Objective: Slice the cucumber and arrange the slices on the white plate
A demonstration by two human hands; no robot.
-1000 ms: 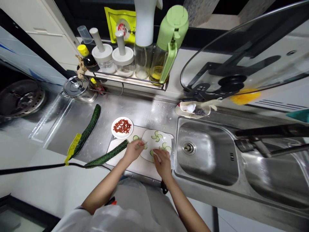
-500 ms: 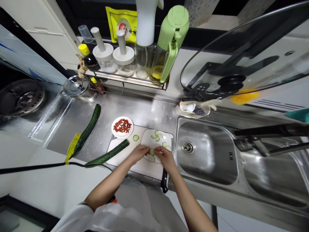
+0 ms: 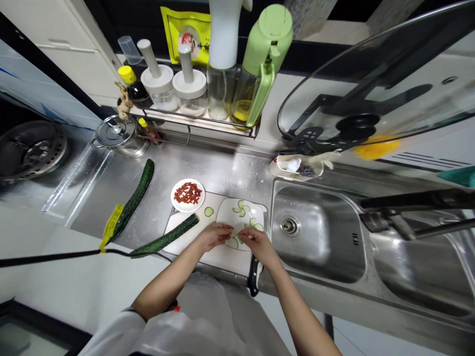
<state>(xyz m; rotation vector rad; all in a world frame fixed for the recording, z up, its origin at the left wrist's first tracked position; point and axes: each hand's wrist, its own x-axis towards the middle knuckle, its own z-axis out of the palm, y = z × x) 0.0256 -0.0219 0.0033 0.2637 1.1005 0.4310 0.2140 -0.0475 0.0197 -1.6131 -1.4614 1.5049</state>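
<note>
My left hand (image 3: 213, 236) and my right hand (image 3: 257, 243) meet over the near side of a white plate (image 3: 223, 210). Between their fingertips is a thin cucumber slice (image 3: 234, 237), pinched and partly hidden by the fingers. Pale green cucumber slices form a flower shape (image 3: 241, 208) at the plate's far side, and more slices (image 3: 254, 224) lie at its right. Under the plate is a light cutting board (image 3: 222, 263). One round cucumber slice (image 3: 209, 211) rests on the board, left of the plate. A cut cucumber (image 3: 168, 238) lies across the board's left edge.
A small white dish of red pieces (image 3: 188, 194) stands beyond the board. To the left lies a whole cucumber (image 3: 135, 198) with yellow tape. A black-handled knife (image 3: 254, 277) is at the board's right edge, near the sink (image 3: 319, 247). Bottles and jars line a rack behind.
My fingertips have come slightly lower and the slice between them shows less. My right hand has turned a little, and the left fingers are straighter. The other things keep their places.
</note>
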